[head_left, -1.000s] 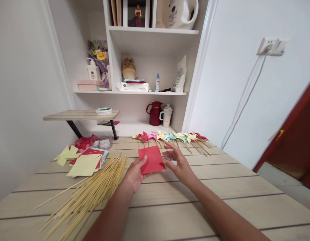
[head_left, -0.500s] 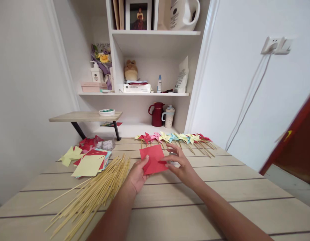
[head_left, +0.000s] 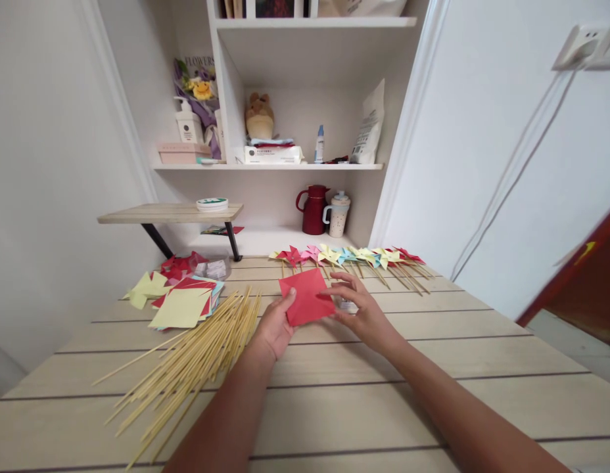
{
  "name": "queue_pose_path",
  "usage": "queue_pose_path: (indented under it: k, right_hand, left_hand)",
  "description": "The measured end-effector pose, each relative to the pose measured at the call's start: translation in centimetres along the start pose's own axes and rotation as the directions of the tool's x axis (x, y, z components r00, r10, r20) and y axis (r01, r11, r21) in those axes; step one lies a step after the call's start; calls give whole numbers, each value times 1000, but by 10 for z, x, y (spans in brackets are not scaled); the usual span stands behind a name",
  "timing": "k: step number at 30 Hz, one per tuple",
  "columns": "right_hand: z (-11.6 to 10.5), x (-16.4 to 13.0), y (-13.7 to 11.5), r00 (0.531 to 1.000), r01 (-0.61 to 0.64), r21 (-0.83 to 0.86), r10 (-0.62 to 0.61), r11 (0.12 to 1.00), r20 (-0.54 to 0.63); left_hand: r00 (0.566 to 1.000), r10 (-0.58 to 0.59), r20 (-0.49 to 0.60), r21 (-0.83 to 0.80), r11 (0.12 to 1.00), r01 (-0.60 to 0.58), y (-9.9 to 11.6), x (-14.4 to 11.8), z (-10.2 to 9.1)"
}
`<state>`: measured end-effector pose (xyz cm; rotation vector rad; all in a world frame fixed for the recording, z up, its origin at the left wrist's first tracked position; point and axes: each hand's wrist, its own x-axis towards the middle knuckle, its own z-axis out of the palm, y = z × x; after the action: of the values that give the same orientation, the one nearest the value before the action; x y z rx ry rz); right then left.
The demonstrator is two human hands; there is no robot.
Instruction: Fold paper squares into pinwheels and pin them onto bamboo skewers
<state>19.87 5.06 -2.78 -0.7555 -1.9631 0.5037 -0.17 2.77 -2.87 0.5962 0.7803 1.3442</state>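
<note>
A red paper square [head_left: 305, 295] is held just above the wooden table [head_left: 334, 401], tilted up toward me. My left hand [head_left: 275, 326] pinches its lower left edge with thumb on top. My right hand [head_left: 360, 310] grips its right edge with thumb and fingertips. Under my right hand a small clear object [head_left: 348, 306] shows partly on the table. A heap of bamboo sticks [head_left: 191, 360] lies left of my left hand.
A stack of coloured paper squares [head_left: 183, 305] lies at the left. A row of finished paper pinwheels on sticks [head_left: 351, 257] lines the table's far edge. Behind stand a small raised shelf [head_left: 169, 213], a red jug [head_left: 313, 210] and a mug [head_left: 337, 214].
My right hand has closed from spread fingers onto the paper's right edge. The camera has tipped down a little, so everything sits higher in view.
</note>
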Motion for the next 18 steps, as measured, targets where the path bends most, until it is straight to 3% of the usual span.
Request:
queue_pose_path:
  k: [11, 18]
  right_hand:
    - [2, 2, -1, 999, -1, -29, 0, 1000, -52]
    - [-8, 4, -11, 995, 23, -11, -24, 1000, -97]
  left_hand:
    - [1000, -6, -17, -43, 999, 5, 5, -3, 4]
    - [1000, -13, -26, -35, 999, 12, 9, -3, 5]
